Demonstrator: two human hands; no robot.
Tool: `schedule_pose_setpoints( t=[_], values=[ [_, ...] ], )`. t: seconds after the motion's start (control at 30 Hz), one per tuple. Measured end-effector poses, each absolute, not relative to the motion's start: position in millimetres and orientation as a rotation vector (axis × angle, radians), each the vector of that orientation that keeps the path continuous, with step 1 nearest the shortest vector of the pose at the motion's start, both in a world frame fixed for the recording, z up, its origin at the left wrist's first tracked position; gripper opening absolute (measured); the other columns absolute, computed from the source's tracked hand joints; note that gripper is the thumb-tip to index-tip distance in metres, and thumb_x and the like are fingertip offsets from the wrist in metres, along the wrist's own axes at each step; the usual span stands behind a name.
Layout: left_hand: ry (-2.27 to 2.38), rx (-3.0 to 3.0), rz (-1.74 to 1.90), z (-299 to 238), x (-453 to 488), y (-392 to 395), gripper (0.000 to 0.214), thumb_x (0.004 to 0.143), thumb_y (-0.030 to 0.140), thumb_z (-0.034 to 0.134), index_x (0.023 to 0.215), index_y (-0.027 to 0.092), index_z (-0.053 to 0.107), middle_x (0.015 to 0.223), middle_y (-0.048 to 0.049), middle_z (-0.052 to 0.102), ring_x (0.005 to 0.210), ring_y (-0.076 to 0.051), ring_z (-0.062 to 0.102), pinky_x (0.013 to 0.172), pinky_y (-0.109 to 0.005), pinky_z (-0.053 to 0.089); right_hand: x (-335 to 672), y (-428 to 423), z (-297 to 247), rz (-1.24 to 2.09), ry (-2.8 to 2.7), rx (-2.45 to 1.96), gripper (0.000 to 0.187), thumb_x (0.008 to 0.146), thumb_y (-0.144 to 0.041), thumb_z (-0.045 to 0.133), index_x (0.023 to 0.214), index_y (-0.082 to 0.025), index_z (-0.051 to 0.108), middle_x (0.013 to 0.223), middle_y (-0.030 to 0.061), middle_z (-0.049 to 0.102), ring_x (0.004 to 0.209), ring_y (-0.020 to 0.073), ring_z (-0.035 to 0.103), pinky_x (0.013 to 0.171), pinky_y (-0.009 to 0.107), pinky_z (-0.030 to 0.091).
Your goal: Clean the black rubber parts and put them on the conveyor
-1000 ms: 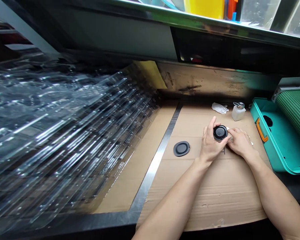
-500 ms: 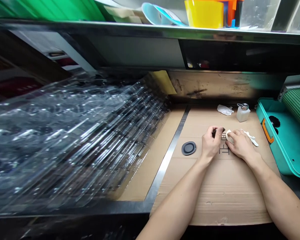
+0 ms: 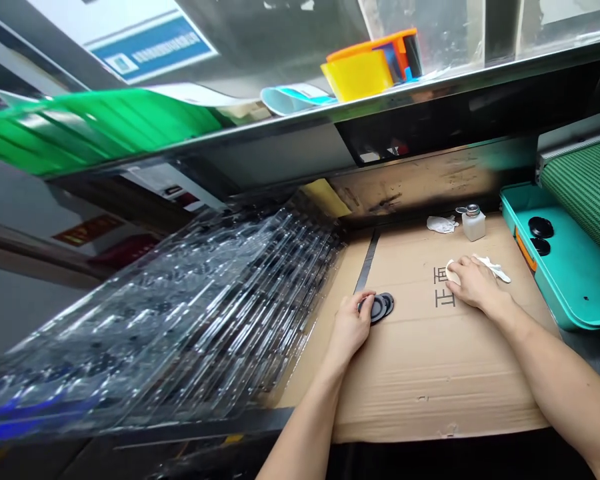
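Note:
My left hand grips a black round part and holds it down against a flat black rubber disc on the cardboard. The two overlap, and my fingers hide part of the round piece. My right hand rests further right, pressing a folded white wipe with its fingertips. A loose white strip of cloth trails from beneath that hand. Printed black characters on the cardboard lie just left of it.
Brown cardboard covers the bench, crossed by a metal strip. A stack of transparent blister trays rises at left. Behind stand a pump bottle and crumpled white cloth. A teal tray holds black discs.
My left hand has moved left with the black part, from near the printed characters onto the flat disc. My right hand stays on the wipe. The view has tilted.

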State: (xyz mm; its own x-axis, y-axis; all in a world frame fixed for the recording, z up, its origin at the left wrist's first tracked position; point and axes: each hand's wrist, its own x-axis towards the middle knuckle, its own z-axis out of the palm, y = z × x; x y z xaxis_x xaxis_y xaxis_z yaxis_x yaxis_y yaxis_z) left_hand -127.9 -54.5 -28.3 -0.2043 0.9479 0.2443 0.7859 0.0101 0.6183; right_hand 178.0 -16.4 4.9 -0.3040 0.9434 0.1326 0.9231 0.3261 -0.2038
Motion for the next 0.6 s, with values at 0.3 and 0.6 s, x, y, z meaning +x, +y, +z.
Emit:
schedule_pose_setpoints(
  t=[0.3, 0.6],
  values=[
    [2.206, 2.028, 0.149, 6.8, -103.9, -58.0, 0.065, 0.092, 0.066, 0.039, 0.139, 0.024, 0.057, 0.141, -0.0159, 0.054, 0.115, -0.039, 0.063, 0.097, -0.054, 0.048, 179.1, -14.6, 3.9, 0.215, -2.353, -1.701, 0.029, 0.092, -0.04, 0.058, 0.115, -0.024, 0.066, 0.118, 0.0105, 0.062, 0.109, 0.027, 0.057, 0.091, 0.035, 0.043],
    [1.715, 2.36, 0.21, -2.6, -123.6, -53.0, 0.053, 0.085, 0.059, 0.052, 0.12, 0.022, 0.067, 0.127, -0.0104, 0.067, 0.12, -0.03, 0.062, 0.107, -0.043, 0.046, 176.2, -14.4, 2.4, 0.241, -2.319, -1.659, 0.029, 0.089, -0.034, 0.059, 0.111, -0.019, 0.069, 0.116, 0.013, 0.065, 0.113, 0.0281, 0.057, 0.094, 0.038, 0.047]
  ],
)
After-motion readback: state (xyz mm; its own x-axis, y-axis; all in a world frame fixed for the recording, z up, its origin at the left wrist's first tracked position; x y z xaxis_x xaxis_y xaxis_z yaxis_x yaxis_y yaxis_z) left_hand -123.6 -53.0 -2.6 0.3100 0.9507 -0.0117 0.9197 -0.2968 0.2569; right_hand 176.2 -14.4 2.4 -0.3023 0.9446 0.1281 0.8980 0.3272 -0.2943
